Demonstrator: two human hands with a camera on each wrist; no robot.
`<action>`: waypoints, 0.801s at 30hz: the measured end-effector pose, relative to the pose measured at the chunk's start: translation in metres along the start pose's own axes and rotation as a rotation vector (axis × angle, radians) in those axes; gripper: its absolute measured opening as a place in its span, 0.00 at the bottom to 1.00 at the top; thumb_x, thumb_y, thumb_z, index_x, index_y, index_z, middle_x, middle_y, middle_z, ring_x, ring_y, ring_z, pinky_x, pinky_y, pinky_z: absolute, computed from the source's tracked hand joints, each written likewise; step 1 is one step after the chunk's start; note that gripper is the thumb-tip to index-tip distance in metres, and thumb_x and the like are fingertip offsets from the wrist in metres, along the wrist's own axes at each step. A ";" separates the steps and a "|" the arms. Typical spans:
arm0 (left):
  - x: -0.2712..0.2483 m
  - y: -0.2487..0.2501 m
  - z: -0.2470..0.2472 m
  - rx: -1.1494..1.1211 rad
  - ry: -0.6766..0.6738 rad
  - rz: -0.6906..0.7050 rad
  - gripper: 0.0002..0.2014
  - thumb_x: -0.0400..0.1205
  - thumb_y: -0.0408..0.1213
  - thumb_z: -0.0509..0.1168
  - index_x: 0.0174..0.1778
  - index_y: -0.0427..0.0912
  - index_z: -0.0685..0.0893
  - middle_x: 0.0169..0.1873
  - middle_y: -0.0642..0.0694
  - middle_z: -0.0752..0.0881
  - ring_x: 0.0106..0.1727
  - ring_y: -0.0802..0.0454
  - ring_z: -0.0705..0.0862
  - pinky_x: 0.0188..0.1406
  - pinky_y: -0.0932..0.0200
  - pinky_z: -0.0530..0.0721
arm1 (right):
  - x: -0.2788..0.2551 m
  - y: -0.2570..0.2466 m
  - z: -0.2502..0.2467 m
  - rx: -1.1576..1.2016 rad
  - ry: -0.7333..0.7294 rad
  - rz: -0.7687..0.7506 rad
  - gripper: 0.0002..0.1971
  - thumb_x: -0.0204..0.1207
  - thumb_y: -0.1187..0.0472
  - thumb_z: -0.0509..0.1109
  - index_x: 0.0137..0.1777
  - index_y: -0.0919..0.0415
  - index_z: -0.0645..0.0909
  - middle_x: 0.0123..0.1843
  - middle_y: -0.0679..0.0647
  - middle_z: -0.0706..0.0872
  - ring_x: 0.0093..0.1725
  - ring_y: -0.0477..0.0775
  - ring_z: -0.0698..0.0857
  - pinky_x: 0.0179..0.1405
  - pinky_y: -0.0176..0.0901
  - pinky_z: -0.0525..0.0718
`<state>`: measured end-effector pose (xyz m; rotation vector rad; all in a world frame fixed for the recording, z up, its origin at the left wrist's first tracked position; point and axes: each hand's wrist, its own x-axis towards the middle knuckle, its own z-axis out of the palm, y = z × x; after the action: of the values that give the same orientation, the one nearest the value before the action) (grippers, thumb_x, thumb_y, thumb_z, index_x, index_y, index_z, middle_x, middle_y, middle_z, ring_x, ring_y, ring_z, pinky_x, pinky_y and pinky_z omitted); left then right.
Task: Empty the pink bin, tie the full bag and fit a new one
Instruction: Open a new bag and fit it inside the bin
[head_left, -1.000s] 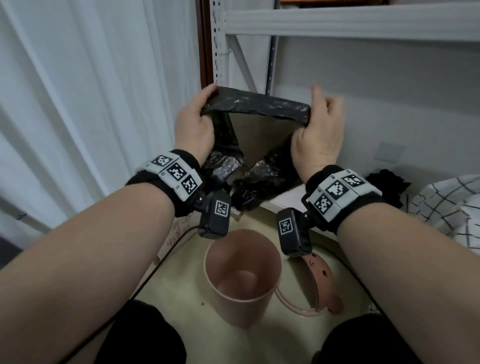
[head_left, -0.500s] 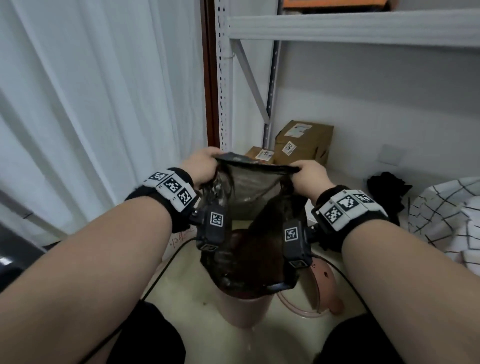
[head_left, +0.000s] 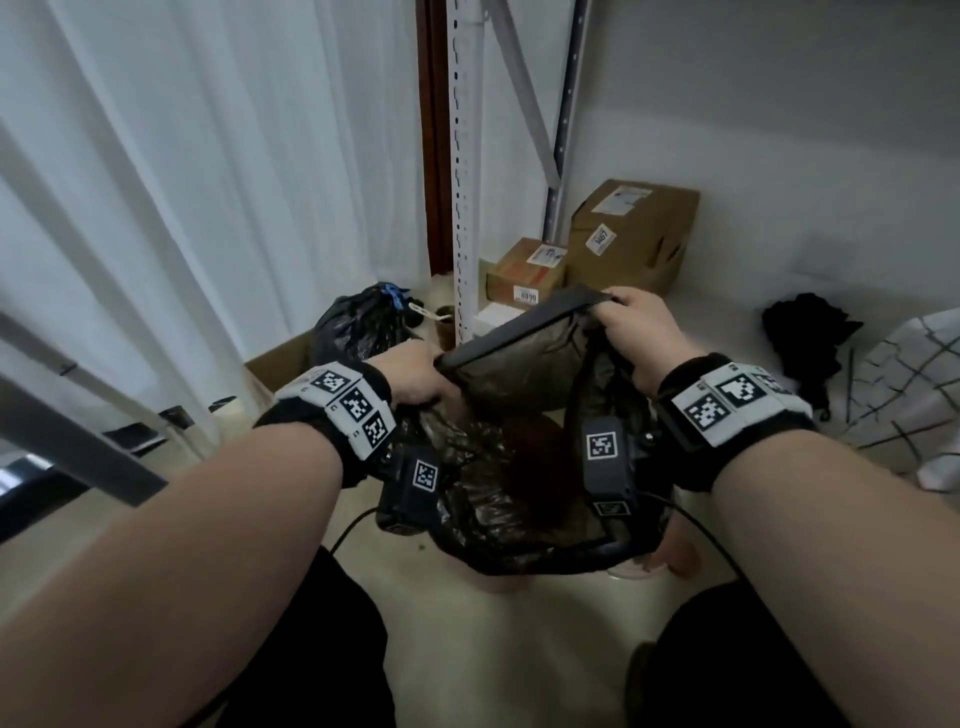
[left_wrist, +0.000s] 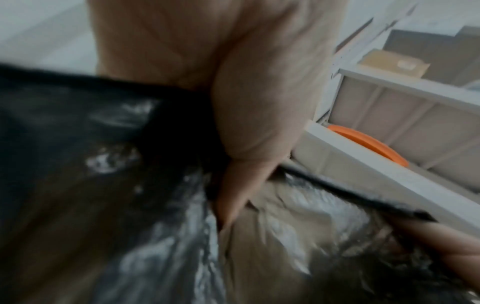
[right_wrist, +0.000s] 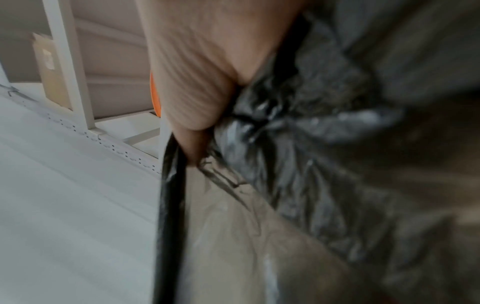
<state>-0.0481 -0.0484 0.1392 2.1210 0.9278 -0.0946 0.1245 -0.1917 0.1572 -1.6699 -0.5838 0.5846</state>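
Head view: the rim of a new black bag (head_left: 519, 379) is pinched at its left side by the curled fingers of the left hand (head_left: 418, 376) and at its right side by those of the right hand (head_left: 641, 332), so that the mouth is held stretched open between them. In the blurred wrist views the film is seen gathered under each thumb (left_wrist: 249, 123). The bag's body hangs down and drapes over the pink bin (head_left: 498, 584), of which only a sliver is seen below the plastic; a pink lid (head_left: 670, 553) lies just beside it on the floor. Behind the left hand a full bag (head_left: 363, 327), tied, sits in a carton by the white curtain (head_left: 182, 182), with two boxes (head_left: 628, 234) under the shelf frame.
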 end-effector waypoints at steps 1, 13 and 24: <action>0.004 -0.005 0.003 0.044 0.100 -0.030 0.11 0.79 0.33 0.67 0.54 0.31 0.86 0.47 0.34 0.87 0.51 0.40 0.86 0.50 0.53 0.82 | -0.002 0.005 0.000 -0.060 -0.032 -0.026 0.05 0.73 0.60 0.72 0.36 0.57 0.84 0.38 0.55 0.87 0.44 0.57 0.86 0.43 0.44 0.83; 0.012 -0.009 0.006 -0.357 0.034 0.032 0.16 0.69 0.22 0.74 0.50 0.38 0.83 0.45 0.39 0.89 0.50 0.42 0.88 0.55 0.51 0.87 | 0.007 0.060 -0.009 -0.692 -0.013 0.028 0.09 0.77 0.64 0.63 0.41 0.60 0.85 0.42 0.59 0.83 0.54 0.66 0.85 0.44 0.45 0.75; 0.029 -0.020 0.010 -0.517 0.220 -0.046 0.11 0.81 0.36 0.64 0.55 0.33 0.84 0.48 0.35 0.87 0.50 0.41 0.85 0.53 0.51 0.82 | 0.008 0.055 0.003 -0.133 -0.194 0.093 0.28 0.55 0.52 0.85 0.55 0.57 0.83 0.53 0.55 0.90 0.52 0.56 0.89 0.55 0.50 0.86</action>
<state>-0.0375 -0.0304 0.1091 1.6493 1.0013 0.3295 0.1321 -0.1929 0.1016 -1.7840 -0.7002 0.7965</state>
